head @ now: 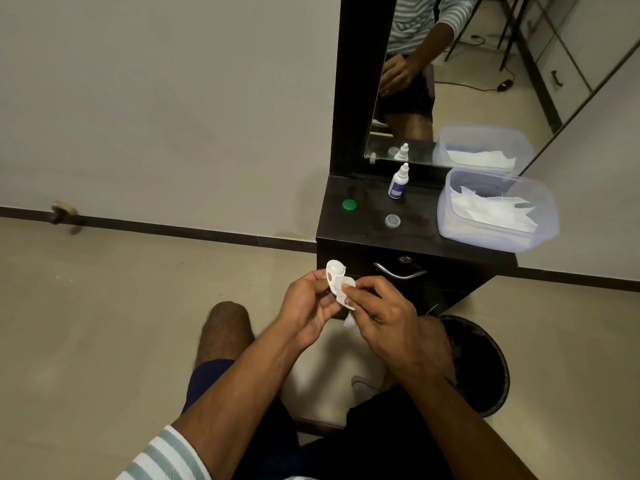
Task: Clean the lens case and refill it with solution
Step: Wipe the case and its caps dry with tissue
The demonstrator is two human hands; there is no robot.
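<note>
A white lens case [334, 274] is pinched in my left hand [308, 308], held in the air in front of the cabinet drawer. My right hand [384, 315] presses a white tissue [347, 299] against the case's lower well; a tail of tissue hangs below. On the dark cabinet top [367, 233] a white solution bottle [398, 183] with a blue label stands upright. A green cap [349, 205] lies to its left and a clear cap [392, 221] lies in front of it.
A clear plastic tub [498, 211] of white tissues sits on the cabinet's right side. A mirror [450, 81] rises behind it. A black waste bin [481, 362] stands on the floor under my right hand. A metal drawer handle [398, 271] is just beyond the case.
</note>
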